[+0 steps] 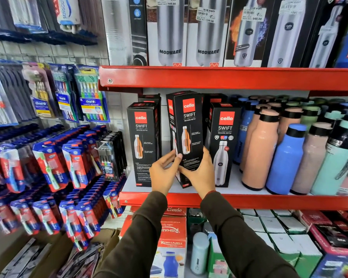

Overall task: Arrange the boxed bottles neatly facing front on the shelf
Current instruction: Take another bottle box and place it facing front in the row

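Three black Cello Swift bottle boxes stand at the front of the middle shelf (249,200). The left box (142,141) and the right box (223,143) stand upright on the shelf. The middle box (187,125) is tilted, turned partly sideways, and sits higher than its neighbours. My left hand (164,173) touches its lower left edge with fingers and thumb. My right hand (199,171) wraps around its lower front and right side. More black boxes stand behind this front row, mostly hidden.
Loose peach, blue and mint bottles (285,157) crowd the shelf to the right of the boxes. Tall Modware boxes (189,31) fill the upper shelf. Toothbrush packs (72,165) hang on the left wall. Red Rishabh boxes (172,231) sit below.
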Action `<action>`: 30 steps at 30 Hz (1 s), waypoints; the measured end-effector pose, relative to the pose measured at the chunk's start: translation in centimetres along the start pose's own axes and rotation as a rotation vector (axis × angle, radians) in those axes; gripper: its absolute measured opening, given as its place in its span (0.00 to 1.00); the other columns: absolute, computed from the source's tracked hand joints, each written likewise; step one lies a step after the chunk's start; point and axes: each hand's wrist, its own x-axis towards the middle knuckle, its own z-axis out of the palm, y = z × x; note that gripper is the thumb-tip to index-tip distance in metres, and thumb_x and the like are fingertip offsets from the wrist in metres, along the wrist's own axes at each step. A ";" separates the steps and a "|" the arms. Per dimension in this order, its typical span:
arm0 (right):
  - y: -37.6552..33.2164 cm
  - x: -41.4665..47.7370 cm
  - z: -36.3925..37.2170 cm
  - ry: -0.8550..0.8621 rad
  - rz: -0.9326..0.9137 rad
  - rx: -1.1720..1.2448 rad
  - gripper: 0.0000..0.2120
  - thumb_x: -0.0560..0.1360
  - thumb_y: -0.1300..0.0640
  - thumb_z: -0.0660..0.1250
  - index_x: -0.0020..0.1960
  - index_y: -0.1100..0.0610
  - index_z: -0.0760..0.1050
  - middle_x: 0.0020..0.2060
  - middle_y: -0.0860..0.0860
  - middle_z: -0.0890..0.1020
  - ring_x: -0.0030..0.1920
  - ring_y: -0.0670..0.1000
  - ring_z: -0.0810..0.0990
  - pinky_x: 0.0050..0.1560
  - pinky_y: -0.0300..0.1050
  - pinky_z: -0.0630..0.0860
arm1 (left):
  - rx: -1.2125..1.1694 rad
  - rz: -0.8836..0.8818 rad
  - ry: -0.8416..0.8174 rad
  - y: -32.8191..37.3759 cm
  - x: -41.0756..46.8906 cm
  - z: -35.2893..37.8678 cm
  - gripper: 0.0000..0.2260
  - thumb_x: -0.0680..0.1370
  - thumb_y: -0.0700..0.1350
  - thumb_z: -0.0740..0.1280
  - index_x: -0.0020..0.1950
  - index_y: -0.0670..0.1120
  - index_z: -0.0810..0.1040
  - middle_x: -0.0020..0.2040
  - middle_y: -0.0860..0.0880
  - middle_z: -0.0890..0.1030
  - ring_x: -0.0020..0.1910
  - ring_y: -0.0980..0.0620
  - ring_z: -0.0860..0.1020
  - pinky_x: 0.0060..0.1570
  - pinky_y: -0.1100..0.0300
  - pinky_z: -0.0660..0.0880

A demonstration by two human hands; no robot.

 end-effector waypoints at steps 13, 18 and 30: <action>0.5 -0.2 -0.3 -0.084 0.036 0.059 0.47 0.62 0.49 0.80 0.75 0.44 0.59 0.64 0.42 0.75 0.64 0.40 0.73 0.62 0.33 0.70 | 0.167 -0.056 -0.177 -1.9 2.1 -1.0 0.19 0.84 0.41 0.57 0.76 0.43 0.64 0.72 0.48 0.71 0.74 0.48 0.67 0.70 0.61 0.63; 1.1 -0.4 -0.6 -0.148 0.043 0.056 0.51 0.67 0.51 0.76 0.79 0.43 0.47 0.75 0.42 0.64 0.73 0.38 0.62 0.72 0.38 0.62 | 0.081 0.013 -0.220 -2.7 1.7 -1.4 0.11 0.83 0.38 0.59 0.64 0.49 0.72 0.58 0.52 0.80 0.60 0.53 0.77 0.61 0.66 0.73; 1.9 0.3 0.0 -0.210 -0.006 -0.043 0.33 0.78 0.63 0.65 0.79 0.53 0.56 0.76 0.51 0.66 0.77 0.48 0.63 0.77 0.51 0.61 | 0.150 0.066 -0.032 -4.0 1.0 -1.0 0.17 0.80 0.44 0.66 0.69 0.47 0.70 0.61 0.57 0.75 0.60 0.60 0.75 0.53 0.80 0.70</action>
